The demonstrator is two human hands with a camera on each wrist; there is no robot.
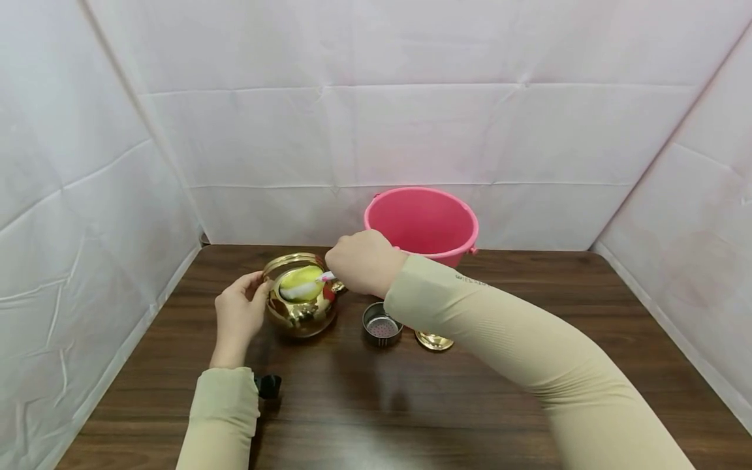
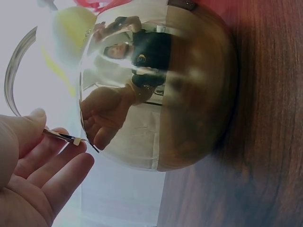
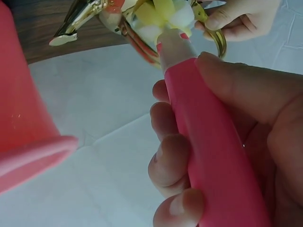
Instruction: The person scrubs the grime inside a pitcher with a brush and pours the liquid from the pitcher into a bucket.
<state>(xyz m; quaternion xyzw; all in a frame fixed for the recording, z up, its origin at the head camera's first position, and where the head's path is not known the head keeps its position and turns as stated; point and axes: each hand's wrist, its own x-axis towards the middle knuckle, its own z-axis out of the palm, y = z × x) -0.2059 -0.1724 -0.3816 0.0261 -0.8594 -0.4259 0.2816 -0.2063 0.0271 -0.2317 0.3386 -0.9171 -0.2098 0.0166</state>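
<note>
A shiny gold teapot (image 1: 301,321) rests on the brown table, left of centre in the head view, its opening facing up. With thumb and fingers my left hand (image 1: 242,312) pinches the teapot's raised handle (image 2: 19,66) on its left side. My right hand (image 1: 367,262) grips the pink handle (image 3: 208,142) of a sponge brush. The brush's yellow and white sponge head (image 1: 301,284) sits in the teapot's mouth; its lower part is hidden. In the right wrist view, the gold spout (image 3: 80,21) points away from my left hand.
Behind my right hand stands a pink bucket (image 1: 420,219). A small metal strainer cup (image 1: 382,324) and a gold lid (image 1: 433,341), partly under my right forearm, lie right of the teapot. White sheet walls (image 1: 423,137) border the table.
</note>
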